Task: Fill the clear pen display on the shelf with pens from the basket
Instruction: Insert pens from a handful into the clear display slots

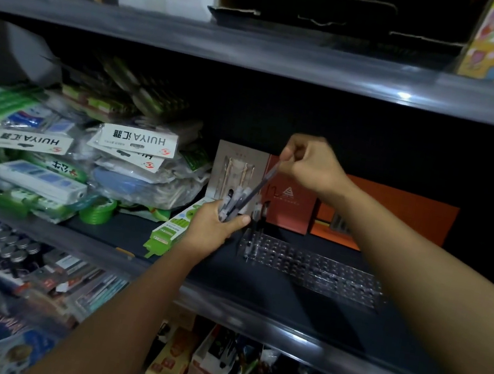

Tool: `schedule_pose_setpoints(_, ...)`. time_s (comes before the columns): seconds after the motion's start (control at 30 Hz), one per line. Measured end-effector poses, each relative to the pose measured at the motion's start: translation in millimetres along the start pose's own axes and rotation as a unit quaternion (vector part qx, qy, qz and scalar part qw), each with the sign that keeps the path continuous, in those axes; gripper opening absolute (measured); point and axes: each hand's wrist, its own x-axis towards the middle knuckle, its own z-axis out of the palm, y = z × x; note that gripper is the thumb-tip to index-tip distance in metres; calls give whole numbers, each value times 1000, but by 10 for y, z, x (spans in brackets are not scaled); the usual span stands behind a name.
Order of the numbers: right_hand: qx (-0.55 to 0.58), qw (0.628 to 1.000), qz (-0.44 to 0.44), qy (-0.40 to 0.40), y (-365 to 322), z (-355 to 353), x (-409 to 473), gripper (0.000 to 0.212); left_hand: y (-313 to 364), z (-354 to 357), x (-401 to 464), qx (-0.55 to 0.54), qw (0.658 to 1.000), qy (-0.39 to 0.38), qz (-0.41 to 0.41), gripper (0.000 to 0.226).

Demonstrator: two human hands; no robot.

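Note:
The clear pen display (317, 267), a flat perforated block, lies on the dark middle shelf (255, 291). A few pens (256, 220) stand in its left end. My left hand (211, 229) is just left of the display and grips a bundle of pens (231, 204) upright. My right hand (310, 164) is above and behind the display, pinching the top of a single dark pen (260, 185) that slants down into the bundle. The basket is not in view.
Bagged stationery with green and white packs (58, 163) fills the shelf's left side. A green box (167, 229) lies beside my left hand. Orange boxes (380, 214) stand behind the display. The upper shelf edge (259, 59) overhangs. Lower shelves hold more stock.

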Motion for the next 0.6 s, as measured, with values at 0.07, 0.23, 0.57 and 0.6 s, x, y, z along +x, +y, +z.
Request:
schedule_pose_setpoints(0.07, 0, 999, 0, 32, 38, -70, 43, 27, -34, -36, 3, 1, 1000, 4, -11, 10)
schedule_pose_setpoints(0.23, -24, 998, 19, 55, 105, -205, 102, 31, -130, -70, 35, 27, 999, 14, -26, 7)
schedule_pose_setpoints(0.57, -151, 987, -42, -16, 337, -59, 3, 11, -206, 56, 163, -2, 999, 7, -37, 20)
schedule_pose_setpoints(0.6, -154, 987, -47, -19, 354, -25, 5, 10, -211, 67, 172, -6, 999, 6, -37, 19)
